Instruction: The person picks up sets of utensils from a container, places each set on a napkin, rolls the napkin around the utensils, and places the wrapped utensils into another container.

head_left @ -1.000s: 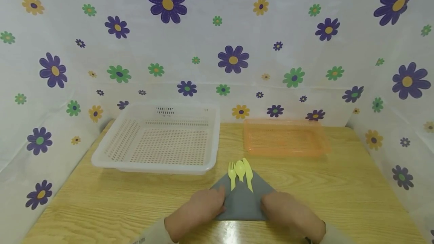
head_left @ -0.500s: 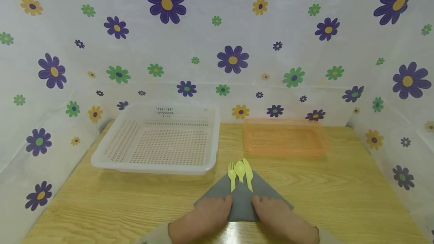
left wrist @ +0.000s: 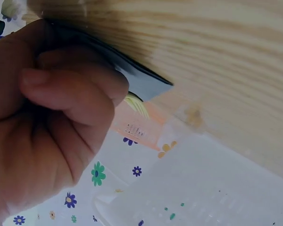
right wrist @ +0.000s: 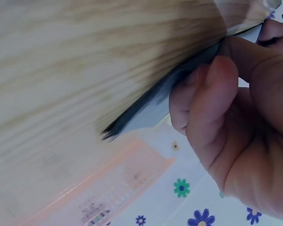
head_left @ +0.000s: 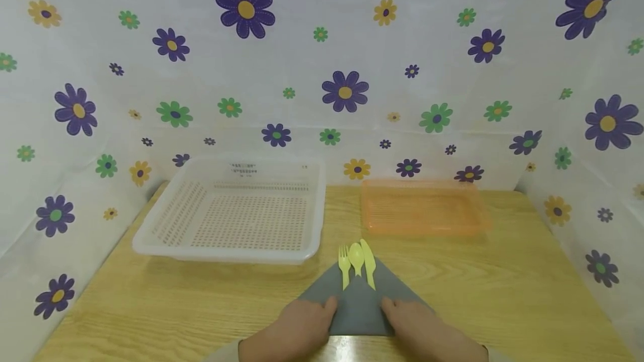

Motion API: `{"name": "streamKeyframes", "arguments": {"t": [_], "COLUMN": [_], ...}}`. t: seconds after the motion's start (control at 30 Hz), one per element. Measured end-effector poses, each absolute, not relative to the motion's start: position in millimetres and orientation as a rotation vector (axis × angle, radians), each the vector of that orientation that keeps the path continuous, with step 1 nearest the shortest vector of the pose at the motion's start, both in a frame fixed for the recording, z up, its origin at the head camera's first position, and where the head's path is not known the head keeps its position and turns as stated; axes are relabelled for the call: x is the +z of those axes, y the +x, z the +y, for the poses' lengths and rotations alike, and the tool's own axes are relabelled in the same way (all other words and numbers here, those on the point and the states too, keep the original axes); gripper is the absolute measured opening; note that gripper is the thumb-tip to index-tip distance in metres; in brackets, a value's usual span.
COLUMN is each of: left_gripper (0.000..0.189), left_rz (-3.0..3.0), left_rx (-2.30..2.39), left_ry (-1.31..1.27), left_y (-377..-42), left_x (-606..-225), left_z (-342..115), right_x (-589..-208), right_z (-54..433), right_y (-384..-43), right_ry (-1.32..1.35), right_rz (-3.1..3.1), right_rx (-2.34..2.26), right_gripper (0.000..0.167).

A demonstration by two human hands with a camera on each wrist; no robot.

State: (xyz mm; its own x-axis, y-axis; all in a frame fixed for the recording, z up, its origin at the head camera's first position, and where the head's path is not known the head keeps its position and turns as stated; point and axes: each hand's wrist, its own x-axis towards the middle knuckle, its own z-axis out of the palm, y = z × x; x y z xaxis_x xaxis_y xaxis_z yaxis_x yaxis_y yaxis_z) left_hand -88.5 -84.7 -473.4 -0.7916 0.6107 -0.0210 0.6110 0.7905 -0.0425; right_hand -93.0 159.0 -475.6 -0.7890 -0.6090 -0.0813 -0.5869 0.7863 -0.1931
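Soft, fairly even light fills the head view, with glare on the tabletop (head_left: 503,295) at six o'clock and faint shadow under the white basket (head_left: 226,256). In dimmer wrist views, the left hand (left wrist: 56,113) looks shaded; the orange basket (right wrist: 108,188), at seven o'clock in the right wrist view, blurs.
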Motion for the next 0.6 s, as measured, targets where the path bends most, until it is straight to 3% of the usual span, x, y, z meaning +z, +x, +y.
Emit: {"name": "streamKeyframes", "arguments": {"t": [0.23, 0.6], "left_gripper": [0.024, 0.019], "left_rz": [2.947, 2.912], "left_rx": [-0.046, 0.026], "left_ry": [1.075, 1.057], "left_y": [-88.8, -89.7], "left_x": [-467.5, -468.6], "left_z": [-92.7, -96.5], "right_x": [-474.4, -469.1], "right_z": [170.9, 173.4], "right_y": [-96.0, -103.8], "right_ry": [-0.951, -0.733], "right_rz": [2.825, 2.720], "right_rx": [-0.313, -0.349], "right_gripper": [0.021, 0.021]}}
